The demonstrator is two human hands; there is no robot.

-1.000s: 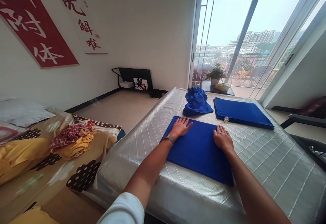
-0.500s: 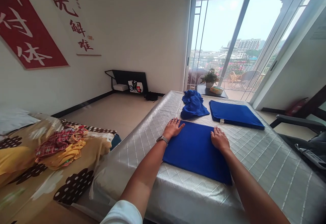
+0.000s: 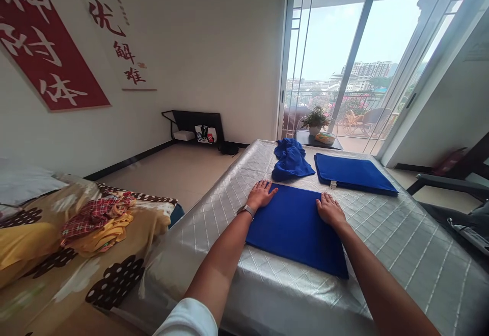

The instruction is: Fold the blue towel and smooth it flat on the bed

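Note:
A blue cloth (image 3: 296, 229), folded into a flat rectangle, lies on the silver quilted mattress (image 3: 405, 254) in front of me. My left hand (image 3: 261, 195) rests flat on its far left corner, fingers stretched out. On the far right corner lies my right hand (image 3: 330, 208), also flat with fingers extended. Neither hand grips anything. Beyond the right hand is a flat stack of folded blue cloth (image 3: 355, 173) with a small white tag at its near edge. A crumpled blue cloth (image 3: 291, 161) lies beyond the left hand.
To the left, a bed with a patterned cover (image 3: 153, 224) holds a red plaid garment (image 3: 97, 213) and yellow clothing (image 3: 107, 234). A small table with a potted plant (image 3: 315, 118) stands by the sliding glass door. A black armchair (image 3: 454, 188) is at the right.
The view has tilted up and shifted slightly left. Both hands remain flat on the far corners of the folded blue cloth, with little visible movement.

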